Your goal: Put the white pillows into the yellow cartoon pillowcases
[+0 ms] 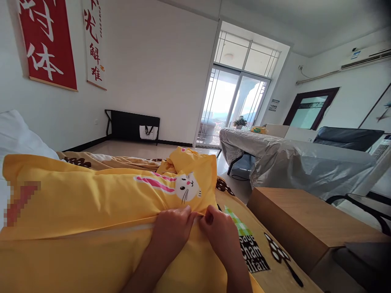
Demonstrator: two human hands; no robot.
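Note:
A yellow pillowcase [100, 193] with a white rabbit face and pink ears lies across the bed in front of me, looking padded from inside. Along its near side runs an edge with a pale strip showing, and more yellow fabric spreads below it. My left hand [174, 228] is closed on this edge just under the rabbit face. Right beside it, my right hand [218, 228] pinches the same edge close to the pillowcase's right corner. Both sets of fingertips nearly meet; what lies between them is partly hidden.
A patterned tan blanket [275, 260] covers the bed beneath. White bedding [21, 134] is piled at the left. To the right stands a wooden-topped box or cabinet [317, 215], with a plastic-covered table [284, 158] behind it. A black folded frame [131, 126] leans against the far wall.

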